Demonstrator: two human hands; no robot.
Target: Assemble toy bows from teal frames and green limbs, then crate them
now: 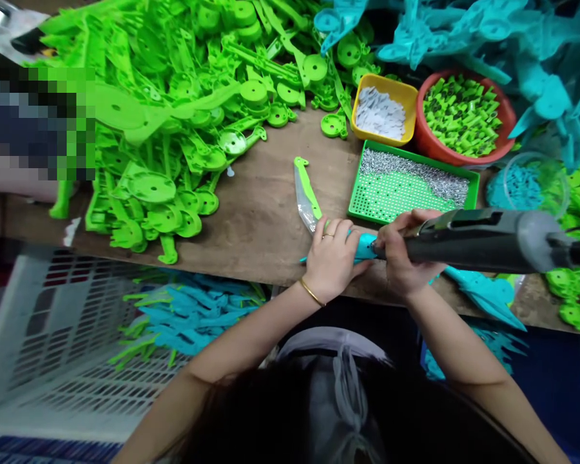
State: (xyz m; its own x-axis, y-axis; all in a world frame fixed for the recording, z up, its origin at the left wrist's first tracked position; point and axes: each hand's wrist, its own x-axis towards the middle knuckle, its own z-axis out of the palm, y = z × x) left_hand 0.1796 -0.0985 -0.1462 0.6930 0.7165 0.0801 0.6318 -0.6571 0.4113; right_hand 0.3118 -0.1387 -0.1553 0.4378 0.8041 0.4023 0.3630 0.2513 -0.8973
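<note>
My right hand (406, 254) is wrapped around a black electric screwdriver (483, 243), which lies nearly level with its body toward the right. Its tip meets a blue plastic piece (366, 246) at the table's front edge. My left hand (332, 256), wearing a ring and a bangle, presses over this piece and covers much of it, fingers closed on it. From beneath those fingers a bright green strip with a clear blade-like part (307, 192) reaches away from me. Beside my right wrist rests another blue pointed piece (488, 293).
Heaped green parts (154, 129) fill the left; blue parts (541, 58) pile up back right. Ahead stand a green tray (352, 205) of screws, a yellow bin (408, 96) of pale pieces, a red bowl (507, 119) and a clear tub (565, 193). A white crate (9, 322) stands below left.
</note>
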